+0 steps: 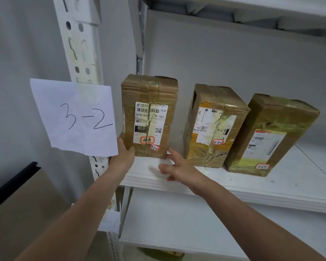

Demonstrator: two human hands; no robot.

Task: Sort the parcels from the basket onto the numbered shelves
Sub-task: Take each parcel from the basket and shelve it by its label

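Three taped brown cardboard parcels stand upright in a row on a white shelf. The left parcel carries a white shipping label and a small sticker reading 3-2-1. My left hand grips its lower left corner, thumb on the front face. My right hand has its fingers spread, with a fingertip touching the parcel's lower right corner. The middle parcel is marked 3-2-2. The right parcel is marked 3-2-3. A paper sign reading 3-2 hangs on the shelf post to the left.
A white perforated upright post stands left of the shelf. Another white shelf board lies below, with a second small paper tag on the post. A brown surface with a black edge is at lower left. The shelf stretches on to the right of the parcels.
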